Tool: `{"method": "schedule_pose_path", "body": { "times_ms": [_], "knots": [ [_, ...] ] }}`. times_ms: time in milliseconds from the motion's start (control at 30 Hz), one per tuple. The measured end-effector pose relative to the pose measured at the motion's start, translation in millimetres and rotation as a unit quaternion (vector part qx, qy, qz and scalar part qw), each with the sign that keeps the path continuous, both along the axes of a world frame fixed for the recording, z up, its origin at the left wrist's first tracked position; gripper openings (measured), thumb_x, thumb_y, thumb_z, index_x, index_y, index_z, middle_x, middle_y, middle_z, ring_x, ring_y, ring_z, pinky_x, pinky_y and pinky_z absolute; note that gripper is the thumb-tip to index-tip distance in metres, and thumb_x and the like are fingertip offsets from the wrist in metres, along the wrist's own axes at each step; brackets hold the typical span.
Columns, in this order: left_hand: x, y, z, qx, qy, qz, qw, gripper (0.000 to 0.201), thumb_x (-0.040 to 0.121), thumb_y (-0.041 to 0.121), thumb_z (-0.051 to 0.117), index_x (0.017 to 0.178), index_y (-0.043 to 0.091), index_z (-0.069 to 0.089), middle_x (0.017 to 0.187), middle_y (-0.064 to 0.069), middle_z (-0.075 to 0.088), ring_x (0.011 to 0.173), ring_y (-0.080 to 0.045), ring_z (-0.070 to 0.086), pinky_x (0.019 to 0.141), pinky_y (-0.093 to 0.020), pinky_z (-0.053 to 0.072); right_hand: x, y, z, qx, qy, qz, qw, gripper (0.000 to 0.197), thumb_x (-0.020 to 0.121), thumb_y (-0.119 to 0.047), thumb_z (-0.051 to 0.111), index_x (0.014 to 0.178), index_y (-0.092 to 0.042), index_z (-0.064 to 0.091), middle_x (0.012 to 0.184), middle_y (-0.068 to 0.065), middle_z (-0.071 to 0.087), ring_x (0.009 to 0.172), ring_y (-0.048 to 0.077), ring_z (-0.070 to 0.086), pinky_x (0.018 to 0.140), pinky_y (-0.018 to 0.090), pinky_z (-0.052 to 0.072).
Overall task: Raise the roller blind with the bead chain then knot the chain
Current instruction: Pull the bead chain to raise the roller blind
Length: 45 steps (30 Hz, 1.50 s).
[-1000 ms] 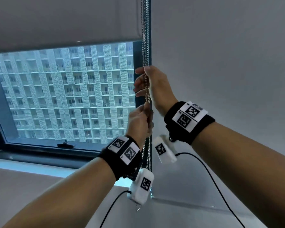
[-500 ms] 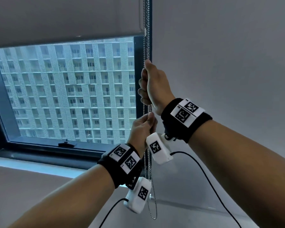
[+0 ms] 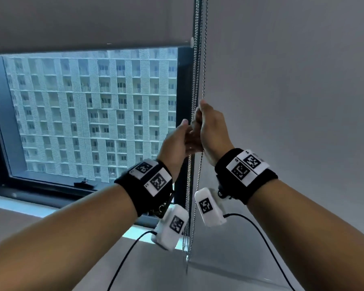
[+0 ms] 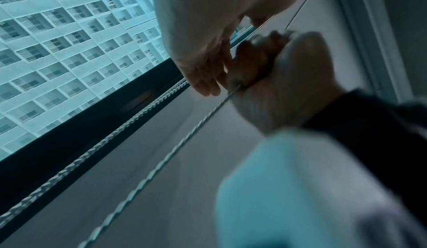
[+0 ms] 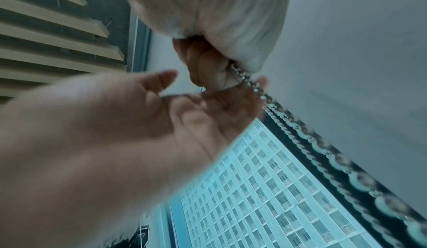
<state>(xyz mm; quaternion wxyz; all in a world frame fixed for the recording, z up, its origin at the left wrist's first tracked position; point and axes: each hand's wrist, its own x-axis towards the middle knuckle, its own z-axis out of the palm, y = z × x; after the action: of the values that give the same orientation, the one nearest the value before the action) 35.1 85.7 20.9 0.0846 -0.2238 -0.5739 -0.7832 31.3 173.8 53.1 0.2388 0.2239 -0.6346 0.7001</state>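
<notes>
The right hand [image 3: 211,131] was clenched round the bead chain [image 3: 198,66] by the window frame's right edge; the left hand [image 3: 174,143] reached in beside it, fingers loose, holding nothing.

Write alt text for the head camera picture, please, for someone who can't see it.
Two bare hands meet on a bead chain hanging beside a window: the right hand grips it, the left hand reaches in with fingers loose. A grey roller blind covers the window's top; an apartment block shows outside.
</notes>
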Motion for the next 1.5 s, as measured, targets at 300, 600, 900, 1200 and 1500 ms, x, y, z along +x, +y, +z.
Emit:
{"method": "schedule_pose_path", "body": {
  "times_ms": [300, 600, 900, 1200, 1500],
  "knots": [
    [10, 7, 64, 0.006, 0.014, -0.018, 1.000, 0.045, 0.100, 0.038, 0.031, 0.103, 0.002, 0.057, 0.082, -0.014, 0.063, 0.079, -0.027, 0.062, 0.071, -0.031, 0.049, 8, -8, -38, -0.024, -0.070, 0.055, 0.996, 0.051, 0.104, -0.036, 0.031, 0.055, -0.023, 0.029, 0.042, -0.009, 0.027, 0.034, 0.007, 0.018, 0.039, 0.014, 0.017],
    [3, 18, 51, 0.010, 0.032, 0.040, 0.999, 0.039, 0.100, 0.033, 0.036, 0.067, 0.015, 0.046, 0.042, 0.007, 0.028, 0.034, -0.008, 0.019, 0.038, -0.016, 0.014, 19, -10, -77, 0.030, -0.039, 0.005, 0.999, 0.039, 0.105, -0.016, 0.032, 0.068, -0.008, 0.039, 0.053, 0.002, 0.024, 0.039, 0.003, 0.020, 0.038, 0.014, 0.022],
    [6, 22, 45, 0.014, 0.066, 0.046, 0.997, 0.039, 0.100, 0.027, 0.038, 0.063, 0.016, 0.042, 0.047, 0.002, 0.025, 0.035, -0.009, 0.016, 0.043, -0.021, 0.008, 11, -1, -79, 0.126, -0.076, -0.065, 0.987, 0.039, 0.105, -0.009, 0.031, 0.069, -0.022, 0.041, 0.068, -0.012, 0.047, 0.046, -0.011, 0.051, 0.051, 0.007, 0.043],
    [-3, 10, -2, -0.008, 0.052, 0.050, 0.997, 0.034, 0.099, 0.023, 0.040, 0.070, 0.011, 0.050, 0.044, 0.005, 0.034, 0.031, -0.006, 0.028, 0.031, -0.015, 0.023, -5, 6, -51, 0.019, 0.039, -0.027, 0.999, 0.026, 0.088, -0.017, 0.035, 0.083, -0.011, 0.060, 0.062, -0.007, 0.058, 0.054, 0.005, 0.055, 0.049, 0.024, 0.047],
    [-5, 13, -40, -0.002, 0.005, 0.043, 0.999, 0.036, 0.099, 0.019, 0.041, 0.063, 0.015, 0.045, 0.045, 0.007, 0.036, 0.034, -0.005, 0.027, 0.034, -0.018, 0.018, 2, -3, 24, 0.066, 0.014, -0.005, 0.998, 0.041, 0.102, -0.031, 0.034, 0.112, 0.000, 0.059, 0.081, 0.015, 0.059, 0.069, 0.025, 0.057, 0.061, 0.037, 0.050]
  ]
}}
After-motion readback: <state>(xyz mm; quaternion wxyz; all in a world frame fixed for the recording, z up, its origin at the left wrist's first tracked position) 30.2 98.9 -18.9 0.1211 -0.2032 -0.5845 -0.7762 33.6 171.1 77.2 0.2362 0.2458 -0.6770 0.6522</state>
